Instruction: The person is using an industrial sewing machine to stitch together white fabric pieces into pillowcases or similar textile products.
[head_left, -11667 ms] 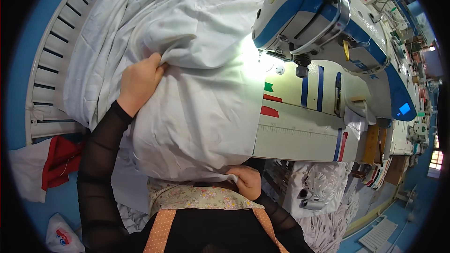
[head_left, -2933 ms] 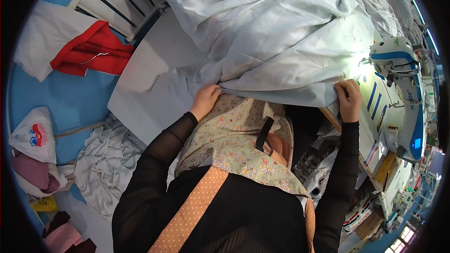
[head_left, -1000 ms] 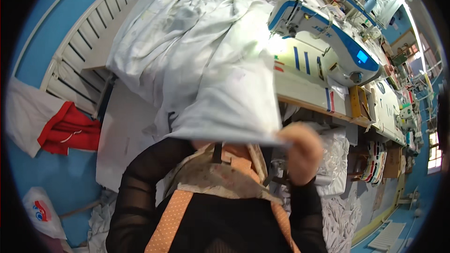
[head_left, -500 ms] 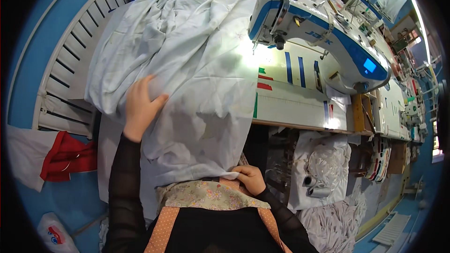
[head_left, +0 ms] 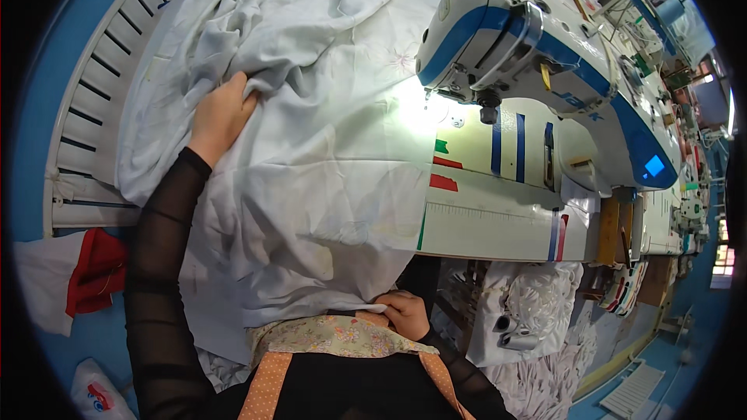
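Note:
A large white cloth [head_left: 334, 140] lies in folds over the sewing table and hangs down to my lap. At its left part, my left hand [head_left: 221, 118] is closed with a bunched fold between thumb and fingers. Close to my waist, my right hand [head_left: 406, 314] pinches the near edge of the same cloth. The white and blue sewing machine [head_left: 537, 54] stands at the right of the cloth, its lamp shining on the cloth's right edge. The needle area is lost in glare.
Coloured tape strips and a ruler scale mark the white table top [head_left: 498, 225]. A white slatted rail [head_left: 85, 120] borders the left side, with a red and white cloth [head_left: 97, 272] below it. Under the table, thread spools [head_left: 521, 338] rest on a white bundle.
My left hand has gone farther forward and left, closing on a fold of cloth. My right hand stays at the near edge. The view has shifted, so the machine looks larger and nearer.

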### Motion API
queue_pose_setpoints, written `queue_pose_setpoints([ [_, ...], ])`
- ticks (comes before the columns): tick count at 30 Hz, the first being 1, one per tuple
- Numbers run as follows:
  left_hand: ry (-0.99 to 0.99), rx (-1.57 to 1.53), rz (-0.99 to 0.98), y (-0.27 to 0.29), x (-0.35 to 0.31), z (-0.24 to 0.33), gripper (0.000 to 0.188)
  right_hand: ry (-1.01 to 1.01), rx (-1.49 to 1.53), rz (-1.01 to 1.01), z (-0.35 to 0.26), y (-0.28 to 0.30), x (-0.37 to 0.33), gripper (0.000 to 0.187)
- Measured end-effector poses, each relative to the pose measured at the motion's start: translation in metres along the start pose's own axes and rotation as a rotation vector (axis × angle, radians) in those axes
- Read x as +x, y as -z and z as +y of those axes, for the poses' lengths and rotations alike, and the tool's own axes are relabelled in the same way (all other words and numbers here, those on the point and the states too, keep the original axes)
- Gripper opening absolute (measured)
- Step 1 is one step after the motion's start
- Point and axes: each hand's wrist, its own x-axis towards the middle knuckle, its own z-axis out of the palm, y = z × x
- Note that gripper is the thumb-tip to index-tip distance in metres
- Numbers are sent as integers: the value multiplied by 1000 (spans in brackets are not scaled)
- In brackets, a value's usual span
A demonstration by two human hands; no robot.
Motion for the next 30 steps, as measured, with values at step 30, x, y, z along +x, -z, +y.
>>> queue_pose_setpoints([
  [30,-120,-132,-100,15,-32,32,29,549,-334,250,-61,44,48,32],
])
